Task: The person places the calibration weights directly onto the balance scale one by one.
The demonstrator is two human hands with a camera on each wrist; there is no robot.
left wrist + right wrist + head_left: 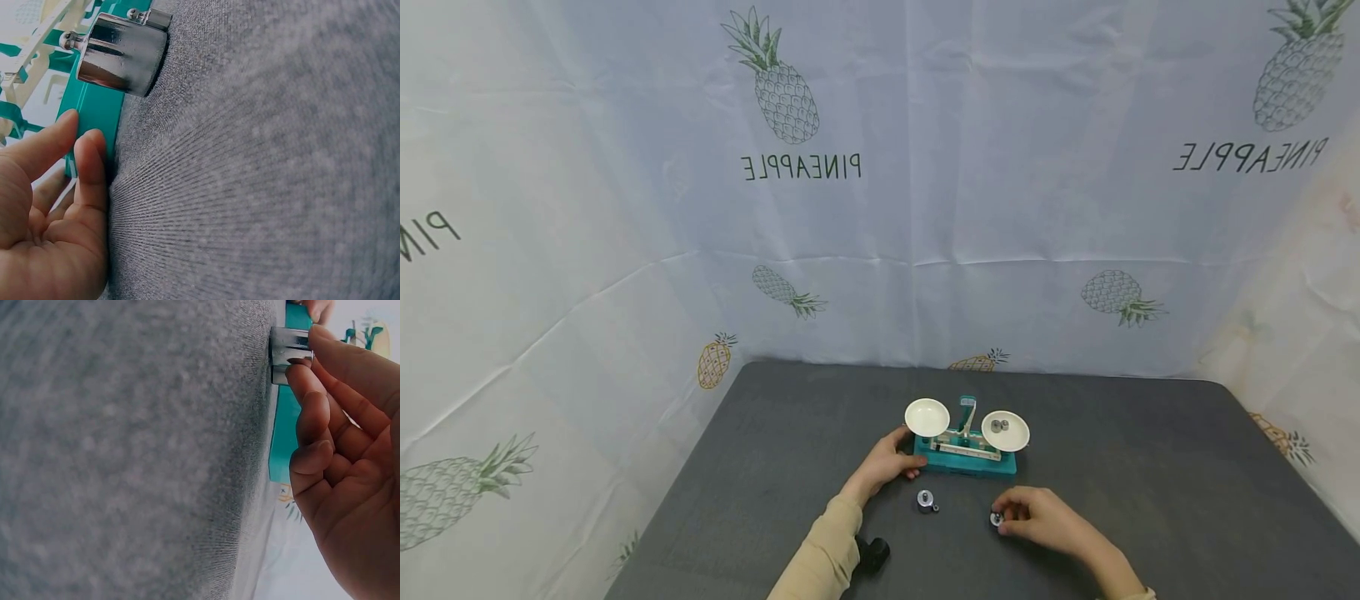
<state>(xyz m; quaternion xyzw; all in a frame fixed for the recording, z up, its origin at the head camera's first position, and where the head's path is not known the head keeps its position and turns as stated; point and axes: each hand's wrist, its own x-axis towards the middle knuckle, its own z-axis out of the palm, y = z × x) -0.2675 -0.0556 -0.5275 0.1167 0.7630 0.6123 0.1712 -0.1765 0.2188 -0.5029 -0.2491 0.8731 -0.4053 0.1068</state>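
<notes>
A balance scale (966,462) with a teal base and two white pans stands on the dark table. My left hand (886,461) holds the left end of its base, thumb at the front side. Two small metal weights (1000,425) lie in the right pan (1017,437); the left pan (927,417) has nothing in it. In front of the scale, my right hand (1037,518) pinches a shiny metal weight (289,344) between thumb and fingertips, close at the table surface. A larger knobbed weight (119,53) stands between the hands, with a tiny weight (936,507) beside it.
The grey table (1112,450) runs back to a white curtain (925,208) printed with pineapples, which also hangs along both sides. A black object (874,553) shows beside the left sleeve (827,542).
</notes>
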